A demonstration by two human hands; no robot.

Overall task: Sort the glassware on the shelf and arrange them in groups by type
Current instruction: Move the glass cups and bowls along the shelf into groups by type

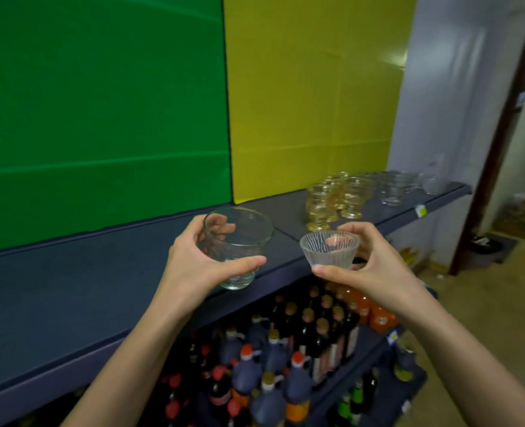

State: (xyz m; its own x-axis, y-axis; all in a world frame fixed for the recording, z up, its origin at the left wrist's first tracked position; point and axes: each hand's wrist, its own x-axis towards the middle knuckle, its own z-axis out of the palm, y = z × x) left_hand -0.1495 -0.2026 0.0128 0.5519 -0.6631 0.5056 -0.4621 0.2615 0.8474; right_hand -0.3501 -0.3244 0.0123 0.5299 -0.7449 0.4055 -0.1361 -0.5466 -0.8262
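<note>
My left hand (193, 266) grips a clear, smooth tumbler-like glass (239, 241), tilted, just above the front of the dark blue shelf (70, 297). My right hand (375, 266) holds a small ribbed clear glass bowl (329, 249) off the shelf's front edge. Farther right on the shelf stands a cluster of amber-tinted footed glasses (335, 195). Beyond them is a group of clear glass cups (393, 186), and a blurred clear glass piece (433, 180) stands at the far end.
A green panel (101, 103) and a yellow panel (310, 87) back the shelf. Below, a lower shelf holds many dark bottles (273, 365) and orange drink bottles (378, 315). A doorway (520, 149) opens on the right over a tan floor.
</note>
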